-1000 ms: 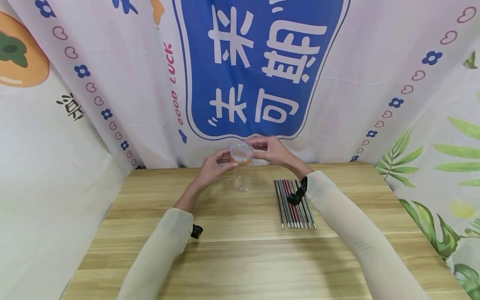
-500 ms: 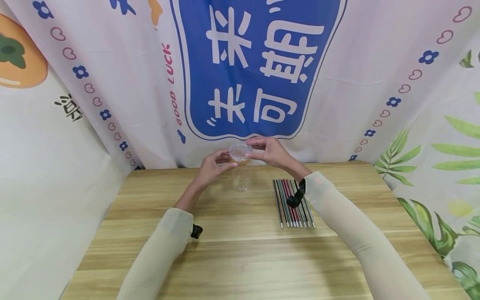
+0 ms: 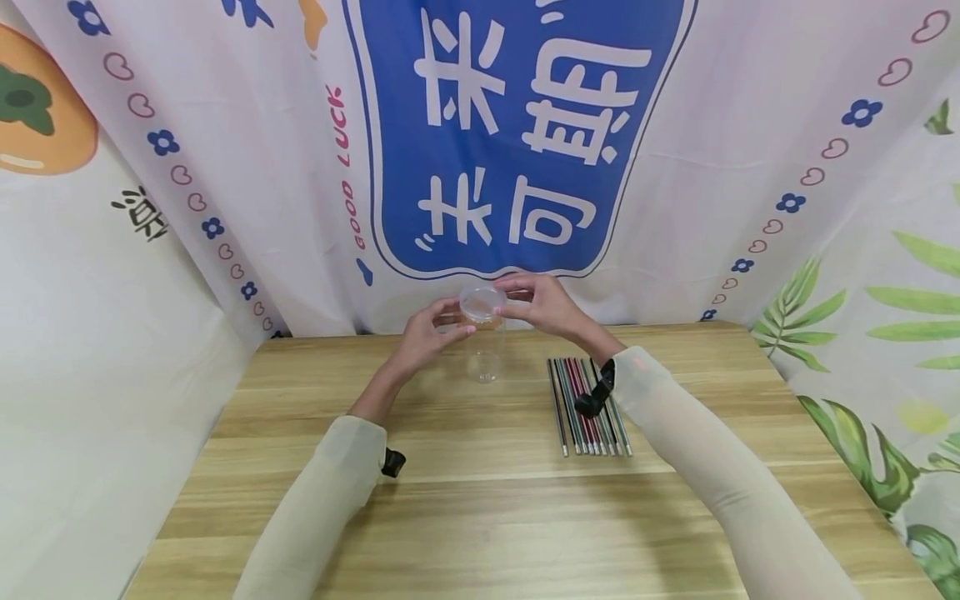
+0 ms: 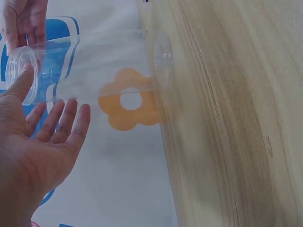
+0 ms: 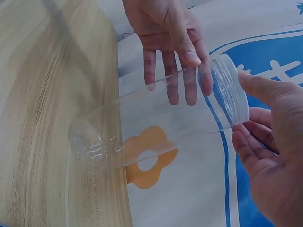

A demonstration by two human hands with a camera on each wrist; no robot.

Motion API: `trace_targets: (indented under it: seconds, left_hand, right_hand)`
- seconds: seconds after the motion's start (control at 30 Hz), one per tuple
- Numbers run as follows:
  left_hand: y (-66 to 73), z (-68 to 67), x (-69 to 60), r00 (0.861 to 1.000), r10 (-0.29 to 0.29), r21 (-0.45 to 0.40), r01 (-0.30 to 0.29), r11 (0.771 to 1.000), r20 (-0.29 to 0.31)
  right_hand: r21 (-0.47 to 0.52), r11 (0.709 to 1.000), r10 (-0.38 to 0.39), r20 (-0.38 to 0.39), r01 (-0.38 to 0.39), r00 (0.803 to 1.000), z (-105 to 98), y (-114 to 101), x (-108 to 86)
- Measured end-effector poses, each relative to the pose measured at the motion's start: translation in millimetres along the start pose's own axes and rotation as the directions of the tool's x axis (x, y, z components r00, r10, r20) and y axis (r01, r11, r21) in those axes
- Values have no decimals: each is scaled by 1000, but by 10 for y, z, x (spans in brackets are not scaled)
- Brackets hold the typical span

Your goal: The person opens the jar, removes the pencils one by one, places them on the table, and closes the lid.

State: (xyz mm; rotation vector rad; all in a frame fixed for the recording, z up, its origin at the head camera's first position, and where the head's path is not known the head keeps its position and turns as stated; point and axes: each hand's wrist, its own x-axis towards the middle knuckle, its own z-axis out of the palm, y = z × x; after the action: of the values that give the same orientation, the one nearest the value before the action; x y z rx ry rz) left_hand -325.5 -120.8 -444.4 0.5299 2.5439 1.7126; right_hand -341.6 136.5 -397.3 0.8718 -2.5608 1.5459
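A tall clear plastic jar [image 3: 486, 357] stands upright near the table's back edge, see-through and with nothing visible inside. At its mouth sits a clear round lid [image 3: 482, 305]. My left hand [image 3: 422, 343] holds the jar just below the lid, thumb on the near side; in the right wrist view its long fingers show through the clear wall. From the other side my right hand [image 3: 549, 307] pinches the lid's rim [image 5: 240, 90] between thumb and fingers. Whether the lid is fully seated cannot be told.
Several thin pencils [image 3: 573, 408] in dark, red and green lie side by side on the wooden table [image 3: 480, 517], partly under my right wrist and its black camera [image 3: 588, 404]. A printed white and blue cloth [image 3: 660, 275] hangs right behind the jar.
Almost nothing differs; both hands stay at the jar and lid in the same place. The whole view shifts very slightly.
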Motion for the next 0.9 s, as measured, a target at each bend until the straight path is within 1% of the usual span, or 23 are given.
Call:
trace_targets:
  seconds: [0.13, 0.3, 0.47, 0.6, 0.77, 0.83, 0.9]
  left_hand:
    - [-1, -11, -7, 1000, 6, 10, -6, 1000, 4]
    - [-43, -58, -38, 1000, 13, 3, -13, 1000, 2]
    - [-85, -177, -117, 1000, 17, 16, -16, 1000, -7]
    - [-104, -297, -205, 1000, 27, 39, -27, 999, -8]
    - [-178, -436, -311, 1000, 28, 80, -27, 996, -12]
    - [-216, -489, -354, 1000, 23, 131, -21, 991, -17]
    - [-253, -539, -389, 1000, 20, 198, -15, 980, -23]
  right_hand:
    - [1, 1000, -5, -2, 5, 1000, -19, 3, -10]
    - [-7, 1000, 4, -5, -4, 1000, -46, 4, -51]
    - [-39, 999, 15, -13, -16, 1000, -86, -2, -129]
    - [-70, 997, 27, -9, -27, 1000, -133, 55, -211]
    - [-152, 988, 13, -9, -14, 1000, -218, 149, -328]
    - [-203, 979, 17, -7, -18, 1000, -254, 197, -379]
    - [-254, 967, 19, -5, -20, 1000, -293, 254, -436]
